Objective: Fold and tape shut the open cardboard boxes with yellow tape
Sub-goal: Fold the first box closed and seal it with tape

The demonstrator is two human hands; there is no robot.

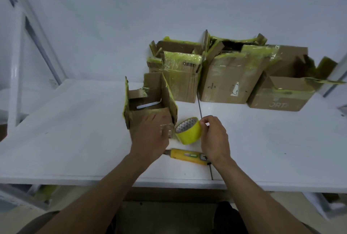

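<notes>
A small open cardboard box [150,96] stands on the white table [75,130], its flaps up and edged with old yellow tape. My left hand [152,136] lies flat against the box's near side. A yellow tape roll [188,130] stands on edge just right of the box. My right hand [214,137] pinches the roll at its upper right rim with curled fingers.
Three more open, tape-covered cardboard boxes stand at the back: one [178,72] behind the small box, a taller one [231,75] in the middle, a low one [287,90] at the right. A yellow utility knife [185,155] lies near the front edge.
</notes>
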